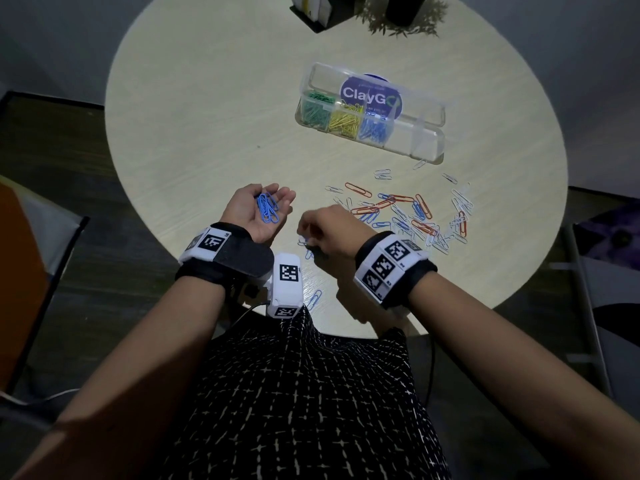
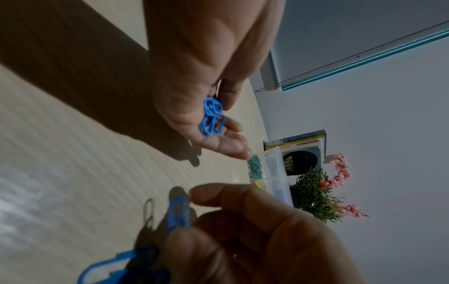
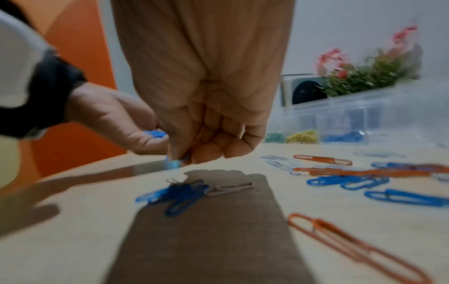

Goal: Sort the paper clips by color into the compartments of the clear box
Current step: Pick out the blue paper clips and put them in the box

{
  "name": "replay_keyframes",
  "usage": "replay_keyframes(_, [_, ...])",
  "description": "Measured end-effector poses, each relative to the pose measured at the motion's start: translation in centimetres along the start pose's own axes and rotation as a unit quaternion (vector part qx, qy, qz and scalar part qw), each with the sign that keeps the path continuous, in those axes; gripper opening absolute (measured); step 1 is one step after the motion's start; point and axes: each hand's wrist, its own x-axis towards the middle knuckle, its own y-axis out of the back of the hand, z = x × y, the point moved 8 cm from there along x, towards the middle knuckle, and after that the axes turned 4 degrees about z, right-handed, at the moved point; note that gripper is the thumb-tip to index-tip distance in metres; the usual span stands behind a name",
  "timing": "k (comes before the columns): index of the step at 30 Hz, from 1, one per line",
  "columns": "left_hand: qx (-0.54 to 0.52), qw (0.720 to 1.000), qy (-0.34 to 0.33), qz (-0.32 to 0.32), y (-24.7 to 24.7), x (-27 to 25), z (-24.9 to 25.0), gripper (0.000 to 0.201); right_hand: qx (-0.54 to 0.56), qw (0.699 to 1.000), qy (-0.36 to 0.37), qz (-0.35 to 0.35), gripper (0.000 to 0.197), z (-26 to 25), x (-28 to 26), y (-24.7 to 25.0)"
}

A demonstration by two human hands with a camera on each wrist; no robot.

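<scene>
My left hand [image 1: 268, 195] lies palm up over the round table [image 1: 207, 133], and several blue clips [image 1: 267, 207] rest in its relaxed, cupped palm [image 2: 211, 119]. Just to its right, my right hand [image 1: 306, 237] is curled, knuckles up, pinching a blue clip [image 3: 176, 160] at its fingertips. A few more blue clips [image 3: 179, 194] lie on the table under it. The clear box [image 1: 426, 133] stands open farther back, with green [image 1: 315, 112], yellow [image 1: 344, 121] and blue [image 1: 374, 128] clips in separate compartments. A loose pile of red, blue and white clips [image 1: 412, 213] lies right of my hands.
A single blue clip [image 1: 314, 298] lies near the table's front edge. A potted plant [image 1: 401, 15] and a black holder [image 1: 311, 12] stand at the far edge. Chairs flank the table at left [image 1: 20, 271] and right [image 1: 606, 271].
</scene>
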Motion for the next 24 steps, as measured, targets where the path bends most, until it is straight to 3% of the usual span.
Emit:
replay_keyframes(5, [-0.006, 1.0, 0.004, -0.007, -0.2, 0.0, -0.4, 0.039, -0.13, 0.99, 0.049, -0.027, 0.026, -0.1, -0.7, -0.6])
replay_keyframes(11, [-0.012, 1.0, 0.004, -0.008, -0.1, 0.0, -0.7, 0.039, -0.141, 0.989, 0.036, 0.017, 0.025, 0.5, -1.2, -0.3])
replay_keyframes(15, [-0.007, 1.0, 0.003, -0.006, -0.1, 0.0, -0.9, 0.039, -0.075, 0.994, -0.03, 0.068, 0.021, 2.0, -1.1, 0.8])
replay_keyframes(19, [0.005, 1.0, 0.007, -0.01, -0.4, -0.1, -1.6, 0.038, 0.075, 0.979, -0.117, 0.147, 0.011, 3.8, -1.1, 2.8])
replay_keyframes(24, [0.004, 0.999, 0.019, -0.026, -1.2, -0.5, -2.8, 0.04, 0.192, 0.955, -0.088, 0.207, 0.008, 1.2, -1.5, 5.4])
